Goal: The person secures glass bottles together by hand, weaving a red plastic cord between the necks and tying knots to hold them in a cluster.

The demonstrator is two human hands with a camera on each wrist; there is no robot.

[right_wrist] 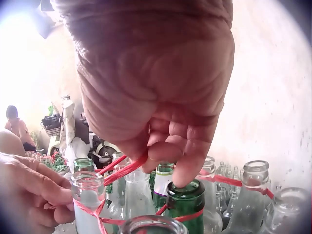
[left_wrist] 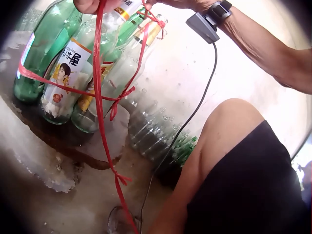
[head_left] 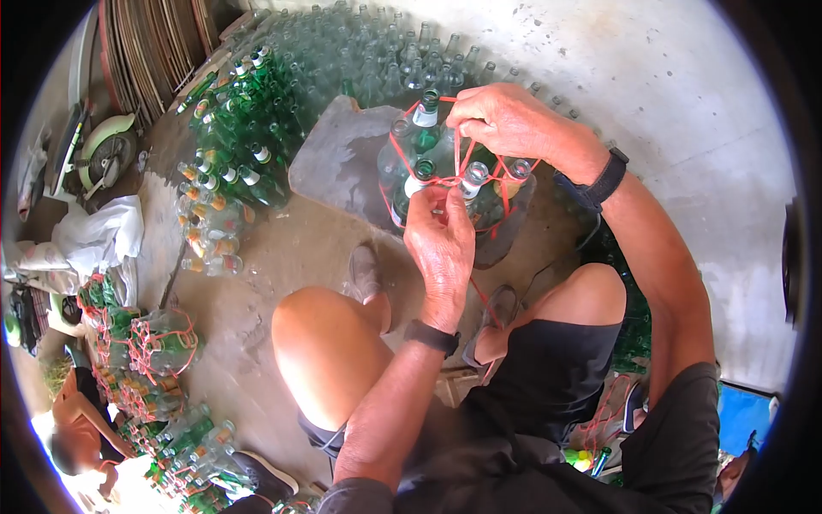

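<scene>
Several glass bottles, green and clear, stand bundled upright on a flat slab (head_left: 342, 158), with red twine (left_wrist: 100, 97) round their sides and necks. At the near side of the bundle the left hand (head_left: 441, 240) pinches twine beside the bottle necks. Across the tops, the right hand (head_left: 522, 124) has its fingers curled round a raised red strand. Seen from the right wrist, that strand (right_wrist: 124, 170) runs from the right hand's fingers (right_wrist: 165, 146) down toward a clear bottle neck (right_wrist: 87, 187), beside the left hand (right_wrist: 34, 190).
Loose green bottles (head_left: 248, 128) and clear bottles (head_left: 377, 51) fill the floor behind and left. More tied bundles (head_left: 163, 343) stand at the left, near a seated person (head_left: 77, 428). A pale wall (head_left: 685, 111) rises at the right. A black cable (left_wrist: 195, 112) hangs from the right wrist.
</scene>
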